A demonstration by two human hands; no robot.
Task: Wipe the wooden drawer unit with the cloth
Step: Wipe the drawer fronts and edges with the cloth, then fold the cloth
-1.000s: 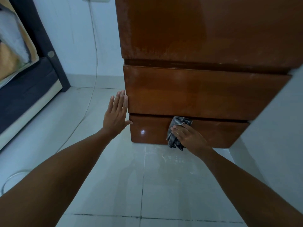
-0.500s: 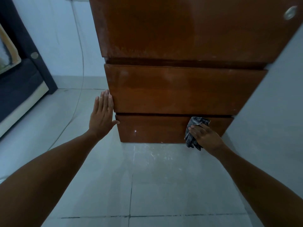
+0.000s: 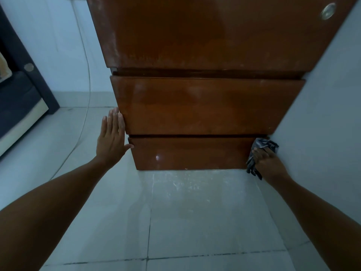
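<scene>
A glossy brown wooden drawer unit [image 3: 205,106] stands in front of me, with two drawer fronts below a taller panel. My right hand [image 3: 268,163] presses a crumpled grey cloth [image 3: 262,145] against the right end of the bottom drawer [image 3: 187,153], right where it meets the wall. My left hand [image 3: 111,139] lies flat, fingers together, against the unit's left edge at the level of the two drawers; it holds nothing.
A pale wall [image 3: 322,114] borders the unit on the right. A thin cable [image 3: 86,94] hangs down the back wall to the tiled floor [image 3: 185,222]. A dark bed frame [image 3: 21,98] stands at far left. A round metal knob [image 3: 328,10] sits at top right.
My right hand has slid the cloth rightward along the bottom drawer from its middle to its right end. My left hand has stayed on the left edge.
</scene>
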